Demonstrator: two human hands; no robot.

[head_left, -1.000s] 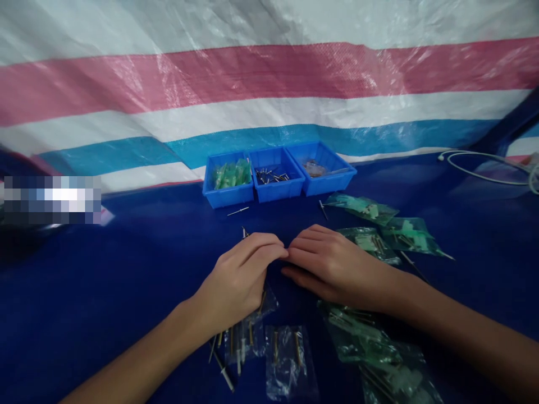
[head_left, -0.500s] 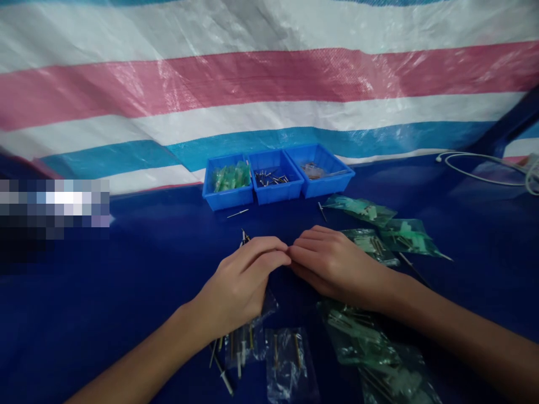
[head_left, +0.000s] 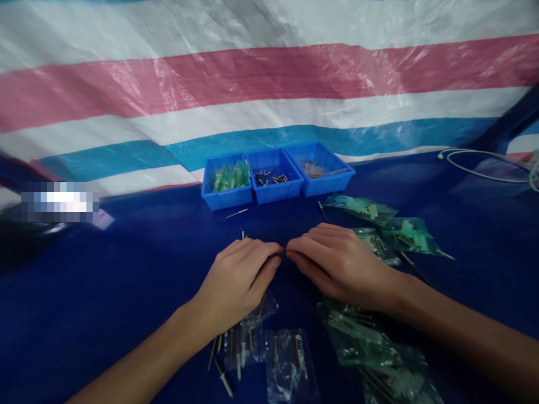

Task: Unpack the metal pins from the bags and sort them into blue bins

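My left hand (head_left: 238, 280) and my right hand (head_left: 337, 261) meet above the middle of the table, fingertips pinched and nearly touching. A thin dark sliver shows between them, too small to name. Under my left hand lies a clear bag (head_left: 290, 376) with two brass-coloured screws in it, beside another clear bag (head_left: 246, 345) holding screws and pale pins. Loose rivet-like pins (head_left: 223, 379) lie by my left wrist, and one pale pin tip (head_left: 243, 233) shows behind the left knuckles. Green-tinted bags (head_left: 357, 331) of screws and white plastic pieces lie under my right forearm.
Three blue bins stand at the back: green packets in the left bin (head_left: 229, 200), loose pins in the middle bin (head_left: 278, 193), clear packets in the right bin (head_left: 330, 185). More green bags (head_left: 408, 235) lie right. A white cable (head_left: 475, 178) curls at the far right.
My fingertips have drawn slightly apart, and a thin dark sliver now shows between them. My left thumb has lowered away from the index finger. The bags and bins lie as before.
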